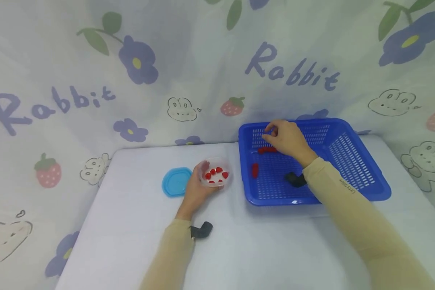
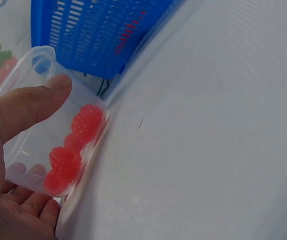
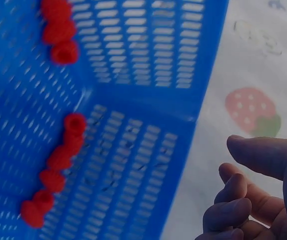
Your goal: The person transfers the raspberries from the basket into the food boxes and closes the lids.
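Note:
My left hand (image 1: 195, 189) grips a clear plastic container (image 1: 227, 162), with the thumb across its near side and fingers behind it. Several red raspberries (image 2: 87, 123) lie on the container's bottom, visible through its wall. Over the back left part of a blue slotted basket (image 1: 275, 202) hovers my right hand (image 1: 289, 139), its fingers loosely bent and apart from the thumb, holding nothing. Inside the basket, more red raspberries (image 3: 58, 159) form two short rows along the walls, below the right hand.
A light blue lid (image 1: 176, 182) lies on the white table (image 1: 137, 225) to the left of the container. Behind the table hangs a patterned cloth (image 1: 203, 72) that meets its back edge. Black wrist mounts (image 1: 201, 230) stick out from both sleeves.

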`<state>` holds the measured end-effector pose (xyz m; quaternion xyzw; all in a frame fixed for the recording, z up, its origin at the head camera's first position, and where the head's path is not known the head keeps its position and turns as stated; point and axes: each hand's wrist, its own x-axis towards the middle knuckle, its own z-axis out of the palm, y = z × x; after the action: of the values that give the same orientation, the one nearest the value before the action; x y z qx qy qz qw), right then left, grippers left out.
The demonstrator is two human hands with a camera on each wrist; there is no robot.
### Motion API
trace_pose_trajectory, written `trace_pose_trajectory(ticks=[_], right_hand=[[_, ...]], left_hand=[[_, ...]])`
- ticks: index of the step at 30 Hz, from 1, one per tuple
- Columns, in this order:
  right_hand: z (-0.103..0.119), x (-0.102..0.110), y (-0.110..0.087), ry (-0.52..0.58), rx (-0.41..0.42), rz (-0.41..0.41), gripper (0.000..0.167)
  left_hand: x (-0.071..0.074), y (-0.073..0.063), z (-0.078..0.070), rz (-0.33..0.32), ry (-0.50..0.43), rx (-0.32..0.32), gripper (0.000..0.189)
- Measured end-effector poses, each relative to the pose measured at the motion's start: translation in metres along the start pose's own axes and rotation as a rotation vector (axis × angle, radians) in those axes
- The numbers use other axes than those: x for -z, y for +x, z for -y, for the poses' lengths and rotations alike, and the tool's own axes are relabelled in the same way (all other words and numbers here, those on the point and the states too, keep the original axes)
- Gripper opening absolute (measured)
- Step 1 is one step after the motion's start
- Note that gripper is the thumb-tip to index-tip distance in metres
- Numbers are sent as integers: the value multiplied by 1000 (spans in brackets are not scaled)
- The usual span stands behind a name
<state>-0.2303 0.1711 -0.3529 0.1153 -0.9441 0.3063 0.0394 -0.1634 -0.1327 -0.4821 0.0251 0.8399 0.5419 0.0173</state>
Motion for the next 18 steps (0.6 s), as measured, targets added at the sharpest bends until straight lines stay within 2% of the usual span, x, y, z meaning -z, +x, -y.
trace_pose_trajectory(ticks=[7, 14, 18], right_hand=[[-22, 7, 4, 0, -47, 46, 30], [-41, 5, 12, -2, -154, 100, 35], [-47, 3, 16, -20, -188, 140, 39]], left_hand=[[-1, -1, -1, 0, -18, 0, 95], [0, 0, -3, 8, -12, 9, 94], [0, 1, -4, 6, -9, 10, 93]])
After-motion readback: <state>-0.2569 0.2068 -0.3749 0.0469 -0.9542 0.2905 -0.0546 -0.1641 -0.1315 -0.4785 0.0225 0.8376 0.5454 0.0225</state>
